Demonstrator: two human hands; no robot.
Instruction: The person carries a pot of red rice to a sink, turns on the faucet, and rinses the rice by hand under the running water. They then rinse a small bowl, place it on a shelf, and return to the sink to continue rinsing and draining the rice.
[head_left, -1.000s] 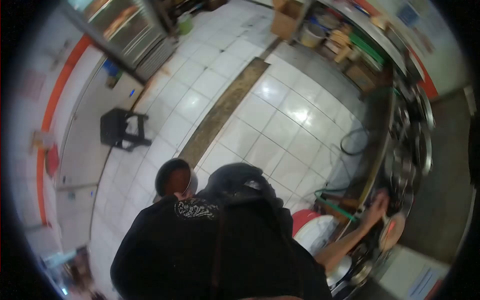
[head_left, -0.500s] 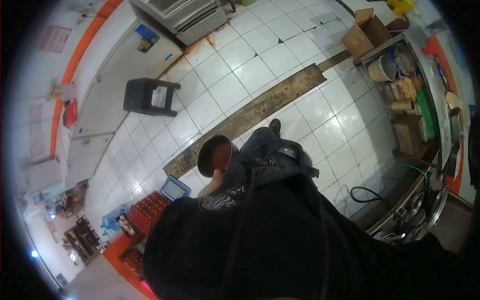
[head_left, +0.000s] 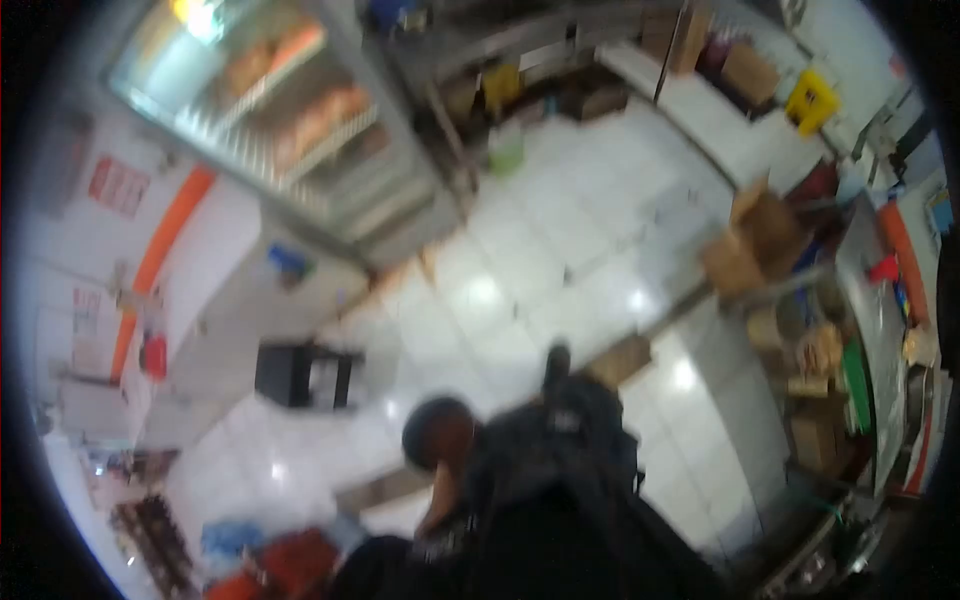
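Note:
A round metal pot (head_left: 424, 425) is low in front of me, left of my legs, with its mouth facing up toward the camera. Something reddish-brown shows inside it, too blurred to name. My left hand (head_left: 444, 482) grips the near rim of this pot, its fingers smeared by motion. The dark clothing on my body fills the bottom middle of the head view, and one dark shoe (head_left: 558, 362) shows beyond it. My right hand is out of sight.
A black stool (head_left: 285, 375) stands on the tiled floor ahead left, beside a white chest (head_left: 235, 310). Beyond is a lit display fridge (head_left: 400, 215). On the right are a cardboard box (head_left: 735, 262) and a metal-topped shelf (head_left: 868, 275). Red egg trays (head_left: 290, 560) sit lower left.
My view has tilted up, bringing the fridge shelves and the far end of the room into sight. The picture is blurrier. The pot stays in my left hand.

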